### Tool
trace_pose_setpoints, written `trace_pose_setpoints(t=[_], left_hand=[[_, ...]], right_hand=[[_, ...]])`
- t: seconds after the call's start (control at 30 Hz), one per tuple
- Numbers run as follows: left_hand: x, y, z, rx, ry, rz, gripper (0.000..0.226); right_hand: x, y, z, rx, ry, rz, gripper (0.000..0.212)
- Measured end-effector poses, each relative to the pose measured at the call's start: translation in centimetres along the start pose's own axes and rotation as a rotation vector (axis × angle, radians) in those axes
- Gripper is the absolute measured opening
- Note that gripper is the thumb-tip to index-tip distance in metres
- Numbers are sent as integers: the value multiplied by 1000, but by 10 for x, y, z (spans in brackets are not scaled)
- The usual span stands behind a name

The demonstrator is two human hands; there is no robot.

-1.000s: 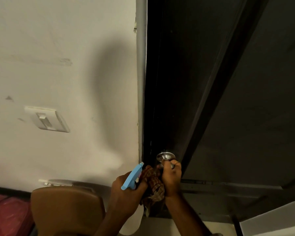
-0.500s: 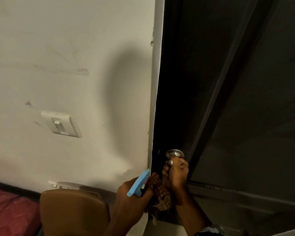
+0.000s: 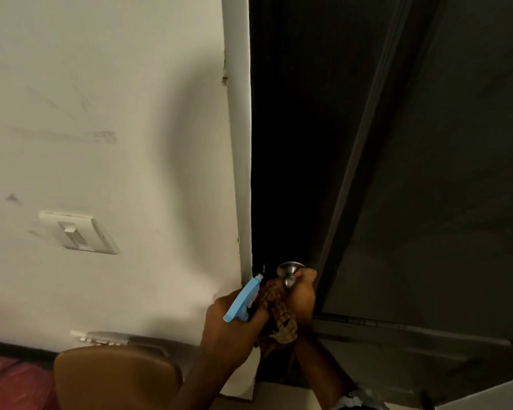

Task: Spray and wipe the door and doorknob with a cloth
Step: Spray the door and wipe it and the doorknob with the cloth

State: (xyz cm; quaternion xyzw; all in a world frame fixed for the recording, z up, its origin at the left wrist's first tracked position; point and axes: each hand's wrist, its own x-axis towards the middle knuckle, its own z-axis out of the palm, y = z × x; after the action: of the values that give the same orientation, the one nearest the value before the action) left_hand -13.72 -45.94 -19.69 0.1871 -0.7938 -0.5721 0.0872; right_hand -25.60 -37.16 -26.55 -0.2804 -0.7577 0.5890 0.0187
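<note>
Cloth (image 3: 280,316), brown and checked, hung bunched between our hands, our right hand (image 3: 303,297) curling its fingers (image 3: 305,275) round it against the metal doorknob (image 3: 289,272). Our left hand (image 3: 230,329) gripped the blue spray bottle (image 3: 243,300) just beside it. Beyond them stood the dark door (image 3: 427,187), with a light switch (image 3: 77,232) on the white wall (image 3: 116,113).

Dim, soft blur, wide-angle edge distortion

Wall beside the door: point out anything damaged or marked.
The white wall carries a dark smear and faint scratches above the light switch. The door frame has a small chip on its edge.
</note>
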Motion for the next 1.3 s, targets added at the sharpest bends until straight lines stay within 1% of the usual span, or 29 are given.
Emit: trace_pose_setpoints(t=[0.03, 0.07, 0.1, 0.13, 0.23, 0.27, 0.33, 0.37, 0.4, 0.47, 0.53, 0.67, 0.8, 1.0, 1.1, 1.23, 1.3], left_hand=[[-2, 2, -1, 3, 7, 3, 11], [-3, 4, -2, 3, 16, 5, 12], [-7, 5, -3, 6, 20, 6, 15], [-9, 6, -4, 15, 23, 8, 16], [-17, 5, -5, 34, 39, 6, 16], [-20, 4, -5, 30, 36, 2, 15], [-24, 0, -5, 19, 24, -5, 13], [-27, -1, -5, 17, 16, -9, 13], [-30, -2, -5, 14, 9, -13, 13], [-33, -5, -4, 15, -4, -17, 14], [-36, -7, -2, 21, -17, -18, 14], [-39, -7, 1, 33, -15, -31, 16], [-36, -6, -1, 40, -16, -24, 16], [-34, -6, -3, 42, -12, -29, 16], [-40, -6, -2, 20, -16, -42, 17], [-44, -5, 0, -14, 2, -48, 26], [-42, -7, 0, -18, 4, -42, 22]], right_hand=[[3, 2, -2, -158, -80, -117, 52], [6, 4, -5, -389, -222, -313, 57], [8, 8, -10, -599, -294, -441, 62], [11, 9, -12, -733, -298, -520, 63], [4, 1, -24, -841, -355, -587, 63], [4, -1, -31, -802, -409, -582, 63], [9, 3, -52, -615, -527, -558, 66], [10, 8, -62, -521, -572, -567, 71], [11, 13, -70, -481, -594, -630, 73], [18, 25, -77, -438, -601, -745, 66], [29, 34, -78, -355, -601, -797, 57], [39, 36, -78, -339, -602, -834, 59], [48, 30, -77, -310, -630, -851, 55], [49, 29, -72, -317, -575, -909, 52], [51, 33, -72, -303, -578, -966, 50], [53, 38, -71, -300, -573, -968, 50], [53, 31, -74, -315, -580, -959, 48]])
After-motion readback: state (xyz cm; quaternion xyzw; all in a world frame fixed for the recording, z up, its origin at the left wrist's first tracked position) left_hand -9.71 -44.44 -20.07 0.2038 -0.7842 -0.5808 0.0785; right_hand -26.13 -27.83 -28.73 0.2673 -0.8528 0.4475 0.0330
